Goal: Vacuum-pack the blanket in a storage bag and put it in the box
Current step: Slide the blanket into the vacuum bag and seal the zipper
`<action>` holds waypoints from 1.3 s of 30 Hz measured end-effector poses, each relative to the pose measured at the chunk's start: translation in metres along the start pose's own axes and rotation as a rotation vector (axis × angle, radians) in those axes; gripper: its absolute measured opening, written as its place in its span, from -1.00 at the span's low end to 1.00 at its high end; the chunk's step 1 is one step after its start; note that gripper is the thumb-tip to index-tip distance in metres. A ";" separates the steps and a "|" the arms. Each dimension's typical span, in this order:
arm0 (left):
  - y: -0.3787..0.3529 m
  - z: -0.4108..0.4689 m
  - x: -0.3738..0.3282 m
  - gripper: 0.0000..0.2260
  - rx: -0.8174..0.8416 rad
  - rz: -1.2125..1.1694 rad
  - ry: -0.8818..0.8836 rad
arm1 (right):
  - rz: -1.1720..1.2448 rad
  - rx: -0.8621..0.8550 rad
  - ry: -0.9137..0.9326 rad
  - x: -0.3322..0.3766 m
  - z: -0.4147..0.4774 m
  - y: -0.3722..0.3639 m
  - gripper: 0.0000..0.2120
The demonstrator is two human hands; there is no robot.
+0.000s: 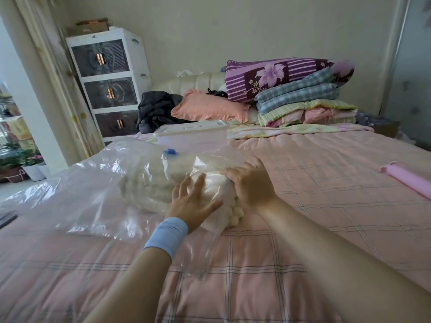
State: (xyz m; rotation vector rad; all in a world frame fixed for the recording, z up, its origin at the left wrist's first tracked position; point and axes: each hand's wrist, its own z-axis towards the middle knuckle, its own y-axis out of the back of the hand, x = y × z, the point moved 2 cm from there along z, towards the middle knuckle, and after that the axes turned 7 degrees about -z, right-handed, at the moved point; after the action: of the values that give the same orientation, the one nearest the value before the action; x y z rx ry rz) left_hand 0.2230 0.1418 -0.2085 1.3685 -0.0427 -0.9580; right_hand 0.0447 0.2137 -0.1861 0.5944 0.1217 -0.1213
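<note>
The cream blanket (149, 192) lies mid-bed, mostly inside the clear bag (88, 183); its bobbled end pokes out at 4 o'clock. The left hand (193, 201), in a blue wristband (168, 236), presses on the bag over the blanket with its fingers spread and straight. The right hand (251, 185) is cupped over the blanket's 3 o'clock end; whether it grips or only pushes cannot be told. The bag's blue valve (171, 152) sits at 12 o'clock of the blanket, and the lidded plastic box (193, 136) is just beyond it. All rest on the pink checked bed (303, 206). Folded bedding (303, 101) is stacked at 1 o'clock, with a pink roll (410, 180) at 3 and drawers (107, 82) at 11.
</note>
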 end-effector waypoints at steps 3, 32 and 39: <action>0.002 0.001 -0.017 -0.17 0.010 -0.090 -0.110 | -0.095 -0.135 0.042 -0.012 -0.002 0.028 -0.73; -0.069 0.031 -0.151 -0.26 0.365 -0.316 -0.029 | -0.057 -0.056 -0.196 -0.140 -0.112 0.146 -0.61; -0.107 0.054 -0.210 -0.32 0.420 -0.480 -0.267 | -0.274 -0.168 -0.106 -0.170 -0.147 0.172 -0.55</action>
State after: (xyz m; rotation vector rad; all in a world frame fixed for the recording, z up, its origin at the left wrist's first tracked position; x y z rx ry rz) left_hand 0.0011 0.2336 -0.1805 1.6627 -0.1270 -1.6004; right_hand -0.1088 0.4513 -0.1874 0.4006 0.1089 -0.4044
